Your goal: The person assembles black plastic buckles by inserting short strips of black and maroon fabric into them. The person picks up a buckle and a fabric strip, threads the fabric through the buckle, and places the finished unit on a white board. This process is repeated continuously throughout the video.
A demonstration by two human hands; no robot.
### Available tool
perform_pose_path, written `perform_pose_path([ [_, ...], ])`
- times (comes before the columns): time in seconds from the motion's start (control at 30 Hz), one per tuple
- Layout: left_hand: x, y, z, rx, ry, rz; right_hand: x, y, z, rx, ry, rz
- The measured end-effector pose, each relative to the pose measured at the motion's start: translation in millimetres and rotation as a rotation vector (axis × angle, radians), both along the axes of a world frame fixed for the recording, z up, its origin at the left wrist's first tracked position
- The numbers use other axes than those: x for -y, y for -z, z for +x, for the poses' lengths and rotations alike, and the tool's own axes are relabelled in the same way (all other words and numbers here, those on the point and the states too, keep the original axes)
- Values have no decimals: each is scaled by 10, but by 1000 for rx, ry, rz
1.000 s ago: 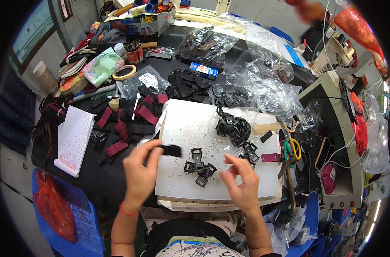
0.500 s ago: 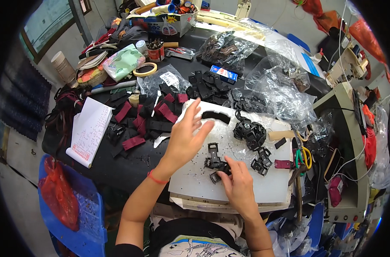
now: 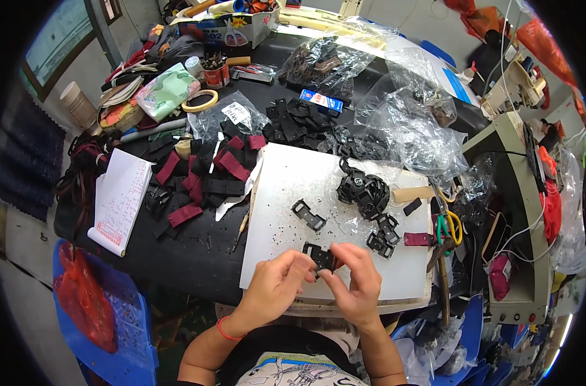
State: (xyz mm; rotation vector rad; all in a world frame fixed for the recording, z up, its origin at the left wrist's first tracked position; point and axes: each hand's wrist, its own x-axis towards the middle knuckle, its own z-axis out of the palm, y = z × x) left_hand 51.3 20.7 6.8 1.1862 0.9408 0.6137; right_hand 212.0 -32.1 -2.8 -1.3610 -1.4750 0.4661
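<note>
Both my hands meet over the near middle of the white board (image 3: 274,212). Between them is a black plastic buckle (image 3: 316,255), raised just above the board. My right hand (image 3: 357,280) pinches its right side with thumb and fingers. The fingers of my left hand (image 3: 277,278) are curled in at its lower left edge, partly hiding it. Beyond my hands lies a single black buckle (image 3: 308,215). To its right are a heap of black buckles (image 3: 364,192) and a smaller cluster (image 3: 383,238).
Left of the board lie black and maroon strap pieces (image 3: 193,183) and an open notebook (image 3: 120,199). Scissors with yellow and green handles (image 3: 457,226), a maroon strip (image 3: 418,239) and a tan strip (image 3: 414,194) lie at the right. Clear plastic bags (image 3: 415,135) cover the far side.
My left hand has come down from the far part of the board to the buckle at my right hand. The black strap piece at the board's far edge no longer shows there.
</note>
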Motion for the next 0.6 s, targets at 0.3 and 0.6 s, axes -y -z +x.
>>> perform_pose_path([
  [0.3, 17, 51, -14, -108, -84, 262, -2, 7, -167, -455, -123, -62],
  [0.6, 97, 1, -72, -179, -192, 461, -26, -53, -111, 118, -71, -27],
])
